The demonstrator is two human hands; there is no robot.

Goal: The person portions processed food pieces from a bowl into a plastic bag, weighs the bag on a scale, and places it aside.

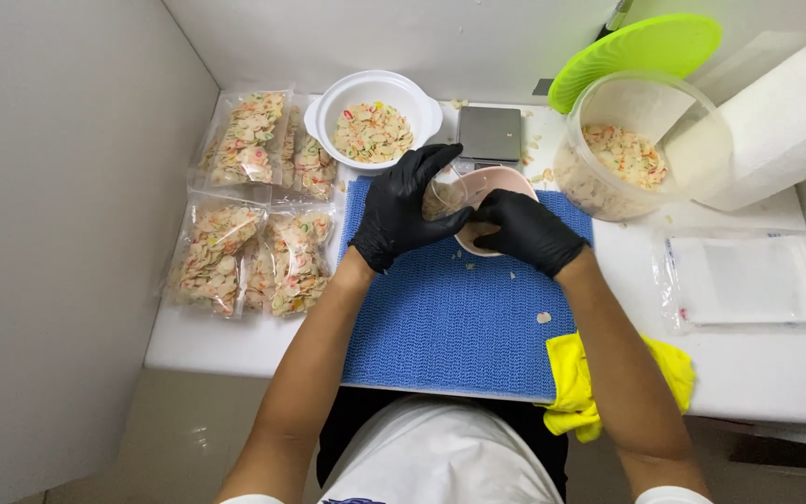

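Both my hands wear black gloves over a blue mat (pixel 450 308). My left hand (pixel 403 210) grips a small clear plastic bag (pixel 442 196) with some pale coloured chips inside. My right hand (pixel 526 231) holds a pink bowl (pixel 496 182), tilted toward the bag's mouth. The bowl's lower part is hidden behind my right hand.
Several filled chip bags (pixel 254 215) lie at the left. A white bowl of chips (pixel 372 117) and a small scale (pixel 490 133) stand behind the mat. At the right are a clear tub of chips (pixel 636 149), its green lid (pixel 636 51), empty bags (pixel 748 280) and a yellow cloth (pixel 576 383).
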